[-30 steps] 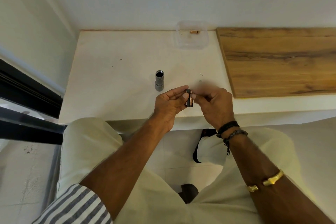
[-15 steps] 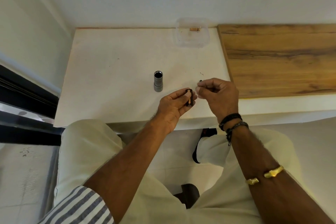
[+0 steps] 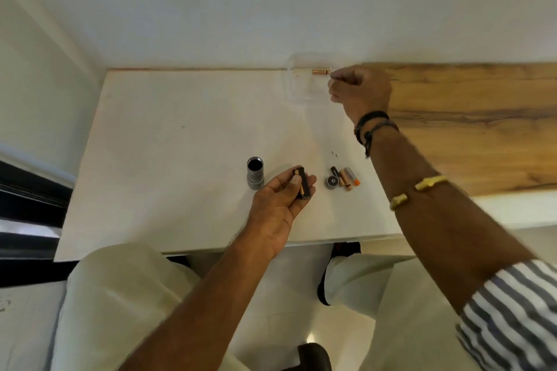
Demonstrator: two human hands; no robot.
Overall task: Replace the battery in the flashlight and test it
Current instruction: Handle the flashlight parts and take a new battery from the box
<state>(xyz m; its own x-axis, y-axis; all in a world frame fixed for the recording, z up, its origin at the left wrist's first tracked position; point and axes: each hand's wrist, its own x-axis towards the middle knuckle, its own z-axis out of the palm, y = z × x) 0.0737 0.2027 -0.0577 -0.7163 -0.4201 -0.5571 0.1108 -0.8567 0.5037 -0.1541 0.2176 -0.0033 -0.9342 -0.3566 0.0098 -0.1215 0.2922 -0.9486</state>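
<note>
Lap: at the bottom of the frame we see pale trousers and a striped sleeve (image 3: 509, 319) at the lower right; a gold cuff (image 3: 417, 192) sits on the right forearm

Left hand: our left hand (image 3: 278, 205) is just below the centre of the frame, palm up over the near edge of the white table (image 3: 168, 141); thumb and fingers are curled round a black battery holder (image 3: 303, 182), with a gold-toned cell showing in it; the grip is closed on the holder

Flashlight body: the grey flashlight tube (image 3: 255, 173) stands upright on the table just left of the left hand, open dark end upward; we see it apart from the hand

Loose parts: right of the left hand, on the table, lie a round dark cap (image 3: 331, 181) and a small cluster of batteries (image 3: 346, 177) side by side, one with an orange tip; they rest close together, near the cap

Right hand: our right hand (image 3: 358, 90) reaches to the upper centre-right of the frame, dark bracelets (image 3: 372, 126) at the wrist; the fingers are drawn in to a near-closed pinch at the end of a copper-coloured battery (image 3: 321, 71); we cannot tell whether they grip it yet or only touch it

Container: that battery lies in a clear plastic container (image 3: 294, 90) at the far edge of the table

Far right: a wooden board (image 3: 482, 117) lies beside the container, under the right wrist
</note>
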